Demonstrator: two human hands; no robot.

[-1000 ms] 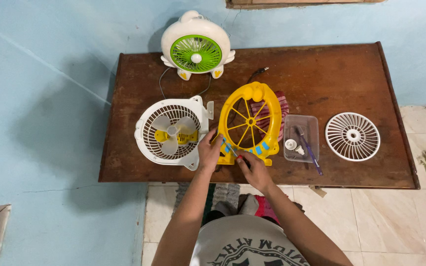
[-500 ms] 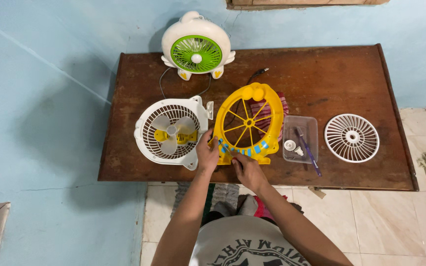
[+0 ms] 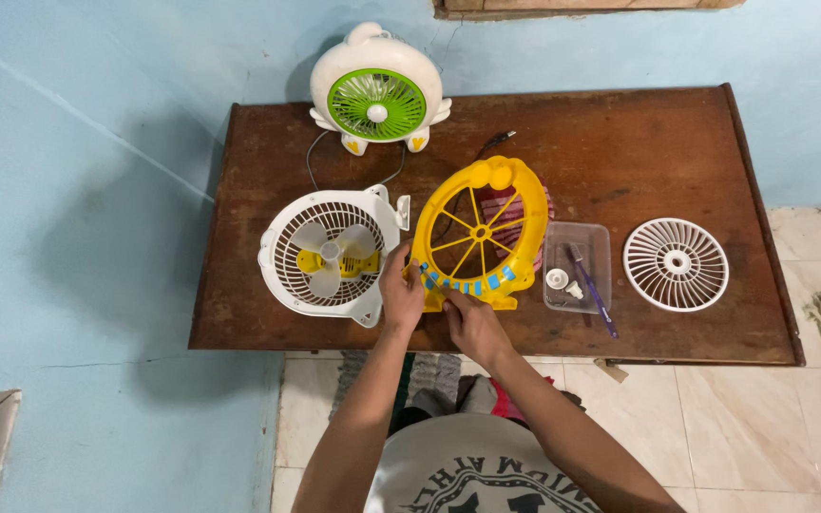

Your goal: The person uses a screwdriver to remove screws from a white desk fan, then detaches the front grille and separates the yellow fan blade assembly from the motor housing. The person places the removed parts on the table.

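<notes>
A yellow fan frame (image 3: 532,223) with blue markings along its lower rim stands tilted at the middle of the brown wooden table (image 3: 639,152). My left hand (image 3: 401,290) grips its lower left edge. My right hand (image 3: 467,323) presses against the frame's base with its fingers curled. Whether it holds a tool is hidden. A white fan housing with yellow blades (image 3: 330,256) lies just left of my left hand.
A white and green fan (image 3: 378,95) stands at the table's back edge. A clear tray (image 3: 601,237) with small white parts and a purple tool (image 3: 591,290) sits right of the frame, then a white round grille (image 3: 676,264). A striped cloth (image 3: 501,204) lies behind the frame.
My right hand slid left and closer to the frame's base. The thin tool with a red tip seen in it a second ago no longer shows. The frame tilted slightly.
</notes>
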